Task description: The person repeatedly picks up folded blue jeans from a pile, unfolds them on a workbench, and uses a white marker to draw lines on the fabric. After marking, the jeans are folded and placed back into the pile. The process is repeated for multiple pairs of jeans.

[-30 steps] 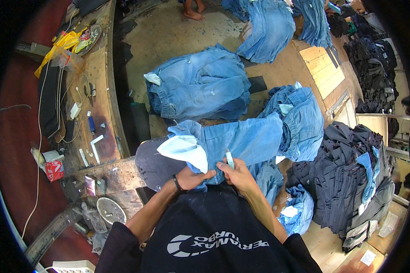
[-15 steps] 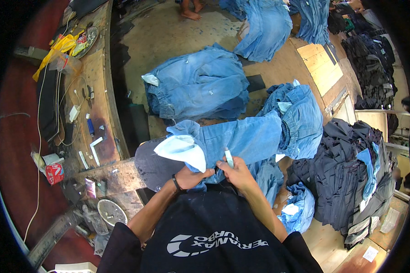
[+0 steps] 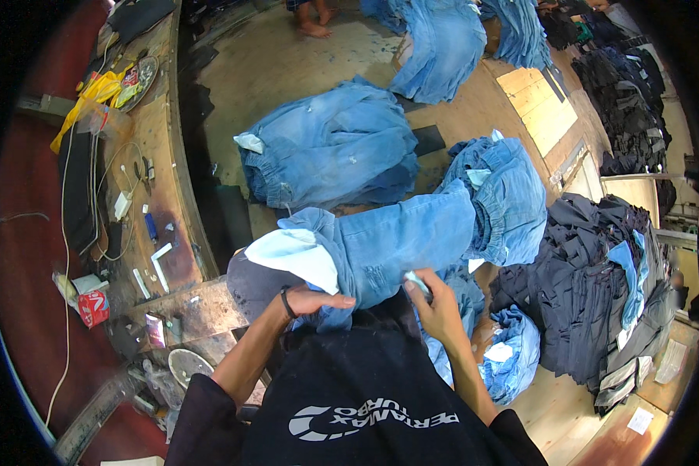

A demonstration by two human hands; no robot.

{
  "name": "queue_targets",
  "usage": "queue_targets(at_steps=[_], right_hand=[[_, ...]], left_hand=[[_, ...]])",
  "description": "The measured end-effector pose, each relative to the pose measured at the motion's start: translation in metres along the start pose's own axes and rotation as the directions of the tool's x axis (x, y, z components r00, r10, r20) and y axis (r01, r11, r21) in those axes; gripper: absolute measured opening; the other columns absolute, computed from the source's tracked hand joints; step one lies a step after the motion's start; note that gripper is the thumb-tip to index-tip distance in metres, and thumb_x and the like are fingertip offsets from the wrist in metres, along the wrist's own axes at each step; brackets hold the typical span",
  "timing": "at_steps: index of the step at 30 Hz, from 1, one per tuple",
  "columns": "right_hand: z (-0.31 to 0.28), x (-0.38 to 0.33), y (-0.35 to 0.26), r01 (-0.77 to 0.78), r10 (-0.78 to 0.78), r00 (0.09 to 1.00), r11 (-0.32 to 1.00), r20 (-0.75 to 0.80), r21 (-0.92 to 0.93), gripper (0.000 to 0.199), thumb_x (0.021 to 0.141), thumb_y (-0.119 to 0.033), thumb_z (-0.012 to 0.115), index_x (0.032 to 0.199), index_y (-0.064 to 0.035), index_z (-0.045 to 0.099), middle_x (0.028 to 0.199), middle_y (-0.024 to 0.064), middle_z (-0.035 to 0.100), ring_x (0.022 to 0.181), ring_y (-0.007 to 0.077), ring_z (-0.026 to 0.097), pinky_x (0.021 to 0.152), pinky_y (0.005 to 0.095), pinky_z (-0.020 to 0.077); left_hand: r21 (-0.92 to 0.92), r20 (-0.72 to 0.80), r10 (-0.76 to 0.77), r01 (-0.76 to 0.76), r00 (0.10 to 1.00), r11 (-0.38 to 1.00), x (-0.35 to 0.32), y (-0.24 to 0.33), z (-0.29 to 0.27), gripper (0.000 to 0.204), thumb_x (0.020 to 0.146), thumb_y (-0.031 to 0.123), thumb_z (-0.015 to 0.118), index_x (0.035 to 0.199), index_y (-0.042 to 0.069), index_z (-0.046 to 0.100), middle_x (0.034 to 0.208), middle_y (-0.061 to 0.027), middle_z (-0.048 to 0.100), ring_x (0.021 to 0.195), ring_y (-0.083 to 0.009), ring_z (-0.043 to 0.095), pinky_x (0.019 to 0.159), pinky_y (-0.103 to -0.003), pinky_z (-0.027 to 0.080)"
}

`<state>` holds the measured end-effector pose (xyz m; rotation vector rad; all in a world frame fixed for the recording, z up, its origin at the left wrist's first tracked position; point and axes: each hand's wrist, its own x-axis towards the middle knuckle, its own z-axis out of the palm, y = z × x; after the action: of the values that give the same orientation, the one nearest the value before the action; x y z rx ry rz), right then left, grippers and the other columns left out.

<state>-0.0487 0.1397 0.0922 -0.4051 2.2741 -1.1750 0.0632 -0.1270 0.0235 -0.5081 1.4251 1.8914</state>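
Note:
A pair of blue denim trousers [image 3: 412,233] lies across in front of me, with a white pocket lining [image 3: 299,256] turned out at its left end. My left hand [image 3: 314,301] grips the denim's near edge, its thumb on top and its other fingers hidden by cloth. Just off the same edge, my right hand [image 3: 435,303] is closed around a small tool [image 3: 419,284] with a pale tip and dark body; its exact kind is unclear. A scuffed, frayed patch [image 3: 378,276] shows on the denim between my hands. Under the left end is a dark rounded board [image 3: 252,286].
Beyond the trousers lies a denim pile [image 3: 330,144], with another denim bundle [image 3: 505,202] to its right. Dark garments [image 3: 555,287] are stacked at right. A wooden bench [image 3: 175,147] at left carries cords and small items. Another person's bare feet [image 3: 316,27] show far off.
My right hand has drawn away to the right with the small tool, tilting it. The frayed patch now shows. My left hand still grips the cloth, and the view has shifted slightly.

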Motion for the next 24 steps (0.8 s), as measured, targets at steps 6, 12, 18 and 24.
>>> queue_targets(at_steps=[6,12,18,24], right_hand=[[0.003,-0.023,-0.018,-0.012,-0.006,0.997,0.976,-0.081,-0.218,0.014,0.098,-0.017,0.067,0.103,-0.0036,0.069,0.085,0.0126,0.067,0.068,0.0256,0.064,0.060,0.0368,0.0478],[0.011,-0.020,-0.029,0.344,-0.346,0.936,0.856,0.066,-0.386,0.011,0.090,-0.015,0.075,0.097,-0.0075,0.071,0.078,0.0114,0.064,0.069,0.0313,0.067,0.061,0.0403,0.0526],[0.013,-0.012,-0.033,0.294,-0.353,0.934,0.842,-0.050,-0.453,0.014,0.090,-0.017,0.075,0.095,-0.0042,0.072,0.082,0.0132,0.069,0.074,0.0321,0.069,0.063,0.0408,0.0540],[0.013,-0.006,-0.026,0.327,-0.403,0.911,0.838,-0.091,-0.438,0.015,0.089,-0.020,0.076,0.089,-0.0059,0.072,0.084,0.0119,0.071,0.074,0.0313,0.069,0.063,0.0394,0.0549]], left_hand=[[-0.177,-0.051,-0.029,0.019,0.998,0.984,0.003,-0.028,0.001,0.056,0.088,0.039,0.083,0.121,-0.004,0.069,0.108,-0.0058,0.071,0.099,-0.0169,0.063,0.086,-0.030,0.051],[-0.227,-0.026,0.004,-0.010,1.000,0.974,-0.002,-0.026,0.000,0.058,0.090,0.045,0.080,0.120,-0.003,0.068,0.107,-0.0045,0.069,0.098,-0.0163,0.061,0.087,-0.031,0.051],[-0.201,-0.054,-0.015,0.004,0.998,0.980,0.001,-0.031,0.001,0.065,0.090,0.045,0.081,0.131,-0.003,0.061,0.119,-0.0066,0.066,0.108,-0.0182,0.059,0.094,-0.034,0.049],[-0.297,-0.014,0.126,-0.125,0.992,0.947,0.014,-0.057,-0.004,0.065,0.093,0.040,0.078,0.141,0.002,0.055,0.125,-0.0040,0.066,0.111,-0.0185,0.063,0.098,-0.037,0.050]])
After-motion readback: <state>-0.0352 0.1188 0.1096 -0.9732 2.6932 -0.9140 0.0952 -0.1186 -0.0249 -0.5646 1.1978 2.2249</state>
